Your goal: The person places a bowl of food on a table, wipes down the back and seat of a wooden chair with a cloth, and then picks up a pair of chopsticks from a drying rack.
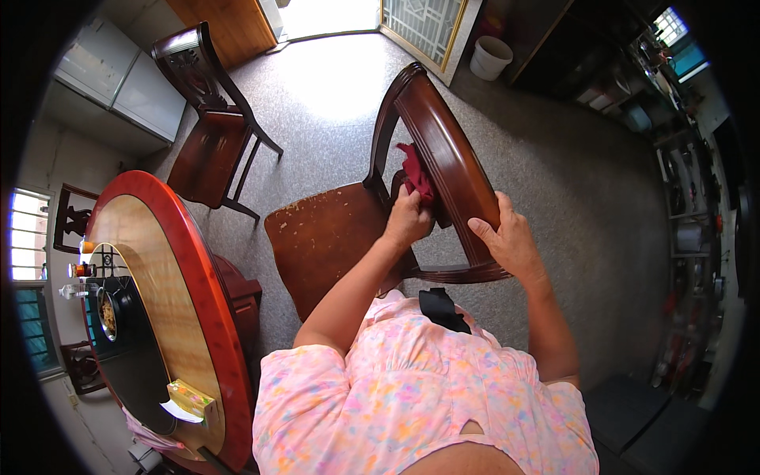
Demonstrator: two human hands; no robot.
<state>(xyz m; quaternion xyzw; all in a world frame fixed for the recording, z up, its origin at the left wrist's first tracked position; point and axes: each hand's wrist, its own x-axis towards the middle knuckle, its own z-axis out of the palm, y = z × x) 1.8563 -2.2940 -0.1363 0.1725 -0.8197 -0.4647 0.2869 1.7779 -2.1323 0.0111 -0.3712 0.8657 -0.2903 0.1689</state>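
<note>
Right in front of me stands a dark wooden dining chair (332, 237), its seat finish worn and chipped along the edges. My left hand (409, 217) is closed on a dark red cloth (418, 178), pressed against the inner side of the chair's backrest; the fingertips are partly hidden. At the near end of the curved top rail (445, 136), my right hand (507, 237) grips the wood, with the thumb on the near face and the fingers over the outer edge.
A second wooden chair (211, 148) stands to the left, by an oval table (196, 285) with a red rim. On the table are a tissue box (190, 399) and a bowl of food (108, 314). A white bucket (491, 57) sits near the doorway; crowded shelves (689, 214) line the right.
</note>
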